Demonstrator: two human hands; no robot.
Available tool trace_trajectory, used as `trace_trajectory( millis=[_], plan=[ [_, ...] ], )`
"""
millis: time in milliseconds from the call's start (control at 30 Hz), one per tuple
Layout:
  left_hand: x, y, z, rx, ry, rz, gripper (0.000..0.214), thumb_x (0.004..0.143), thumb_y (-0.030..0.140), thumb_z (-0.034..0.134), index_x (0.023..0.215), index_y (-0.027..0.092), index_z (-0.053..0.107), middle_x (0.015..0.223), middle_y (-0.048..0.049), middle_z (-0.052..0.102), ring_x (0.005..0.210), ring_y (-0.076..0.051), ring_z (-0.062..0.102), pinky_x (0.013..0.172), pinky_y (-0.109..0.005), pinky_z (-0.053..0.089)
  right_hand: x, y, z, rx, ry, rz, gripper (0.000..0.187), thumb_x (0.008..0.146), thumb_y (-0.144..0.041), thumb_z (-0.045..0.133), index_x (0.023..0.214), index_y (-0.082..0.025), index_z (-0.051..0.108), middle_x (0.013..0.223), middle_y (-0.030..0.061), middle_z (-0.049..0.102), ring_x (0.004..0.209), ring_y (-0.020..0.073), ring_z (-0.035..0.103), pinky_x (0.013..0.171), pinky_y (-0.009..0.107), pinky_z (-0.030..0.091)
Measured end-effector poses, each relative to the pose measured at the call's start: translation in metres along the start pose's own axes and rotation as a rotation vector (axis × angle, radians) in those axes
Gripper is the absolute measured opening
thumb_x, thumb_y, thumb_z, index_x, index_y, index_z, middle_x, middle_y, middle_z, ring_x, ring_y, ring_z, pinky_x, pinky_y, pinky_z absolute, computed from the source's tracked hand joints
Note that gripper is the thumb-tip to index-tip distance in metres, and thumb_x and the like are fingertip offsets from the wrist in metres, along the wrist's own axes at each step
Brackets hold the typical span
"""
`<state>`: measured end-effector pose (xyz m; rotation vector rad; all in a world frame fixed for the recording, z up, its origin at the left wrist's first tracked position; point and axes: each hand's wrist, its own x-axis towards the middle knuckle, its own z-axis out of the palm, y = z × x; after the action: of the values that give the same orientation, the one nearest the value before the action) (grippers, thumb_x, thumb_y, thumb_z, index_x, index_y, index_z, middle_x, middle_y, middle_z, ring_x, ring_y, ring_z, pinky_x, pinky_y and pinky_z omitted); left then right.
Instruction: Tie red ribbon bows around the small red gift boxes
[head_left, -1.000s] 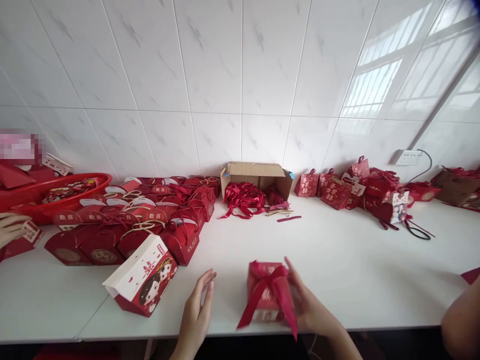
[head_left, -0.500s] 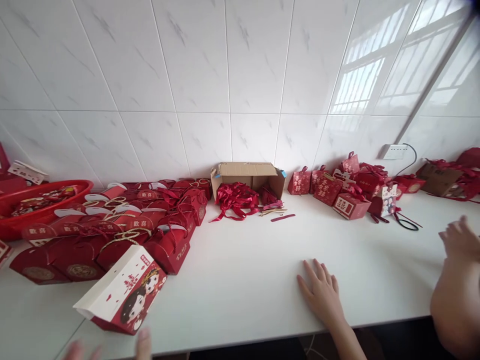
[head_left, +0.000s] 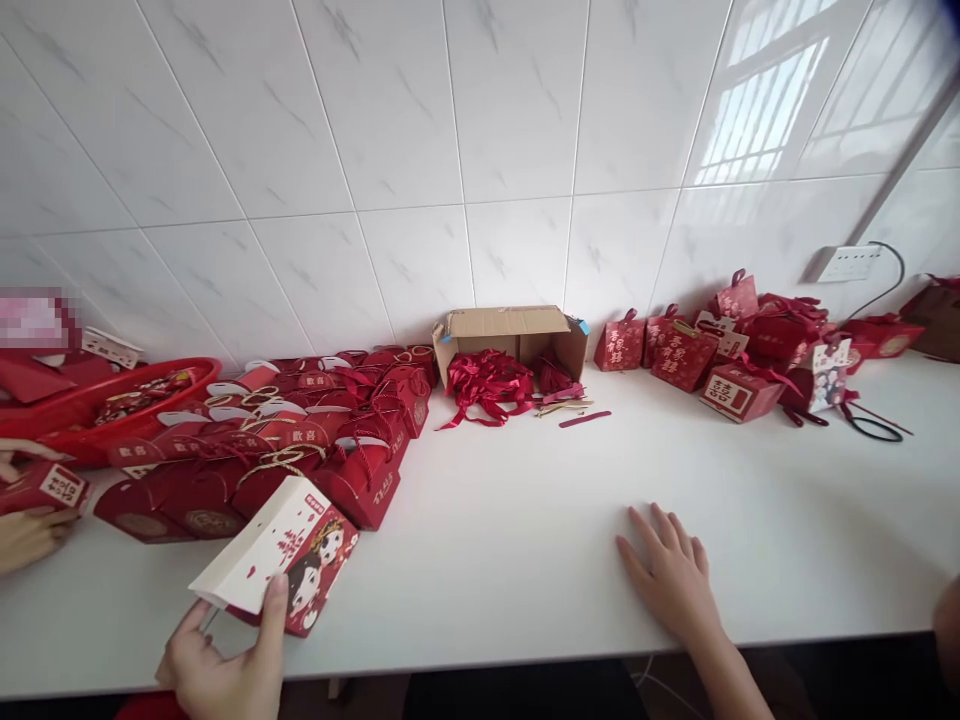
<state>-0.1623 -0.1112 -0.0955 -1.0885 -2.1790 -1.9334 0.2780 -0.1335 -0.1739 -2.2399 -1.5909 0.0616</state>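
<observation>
Chinese characters on red cardboard boxes
At the left fingers (head_left: 275, 605), a white-and-red cardboard box (head_left: 274, 550) bears a red 囍; its tiny red label is too small to read. Beyond them, rows of red domed cardboard boxes (head_left: 294, 428) show 歡喜; well left, a red cardboard box with a pale label (head_left: 62, 485) reads 囍. Beyond the right fingers (head_left: 666, 530), red tapered cardboard boxes (head_left: 682, 360) read 吾家有囍, and a red ribbon-topped cardboard box (head_left: 739, 395) has 囍.
</observation>
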Motion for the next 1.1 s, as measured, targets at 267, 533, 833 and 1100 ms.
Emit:
trace_trajectory(
  millis=[267, 533, 833, 1100],
  plan=[
    [0.010, 0.026, -0.008, -0.262, 0.016, -0.024, 0.091, 0.055, 0.037, 0.081, 0.133, 0.014, 0.040, 0.096, -0.0086, 0.063, 0.099, -0.027, 0.062, 0.096, -0.052, 0.044, -0.002, 0.004, 0.005, -0.002, 0.020, 0.038, 0.061, 0.085, -0.056, 0.030, 0.132, -0.021, 0.048, 0.145, 0.0117, 0.037, 0.137, 0.0331, 0.025, 0.108, 0.056, 0.022],
    [-0.011, 0.047, -0.022, -0.164, 0.010, -0.065, 0.095, 0.051, 0.032, 0.081, 0.135, 0.013, 0.039, 0.074, -0.0048, 0.066, 0.080, -0.026, 0.069, 0.078, -0.046, 0.055, 0.004, -0.003, 0.000, 0.187, 0.089, 0.132, 0.071, 0.081, -0.056, 0.035, 0.136, -0.011, 0.038, 0.139, 0.0185, 0.044, 0.134, 0.0366, 0.031, 0.107, 0.060, 0.023],
    [-0.086, 0.067, 0.026, -0.432, -0.617, 0.058, 0.071, 0.072, 0.041, 0.070, 0.129, 0.016, 0.036, 0.077, -0.0066, 0.074, 0.080, -0.023, 0.072, 0.075, -0.035, 0.058, -0.009, -0.107, -0.058, 0.964, -0.094, -0.479, 0.066, 0.089, -0.035, 0.050, 0.145, -0.028, 0.014, 0.138, 0.0133, 0.047, 0.128, 0.0265, 0.044, 0.102, 0.047, 0.039],
    [-0.109, 0.079, 0.061, -0.575, -0.825, 0.146, 0.063, 0.087, 0.031, 0.055, 0.139, 0.018, 0.022, 0.085, -0.0053, 0.069, 0.083, -0.016, 0.067, 0.079, -0.029, 0.054, 0.005, -0.136, -0.038, 1.040, 0.109, -0.522, 0.050, 0.089, -0.029, 0.052, 0.136, -0.024, 0.034, 0.093, 0.0052, 0.061, 0.085, 0.0187, 0.059, 0.080, 0.034, 0.049]
  ],
)
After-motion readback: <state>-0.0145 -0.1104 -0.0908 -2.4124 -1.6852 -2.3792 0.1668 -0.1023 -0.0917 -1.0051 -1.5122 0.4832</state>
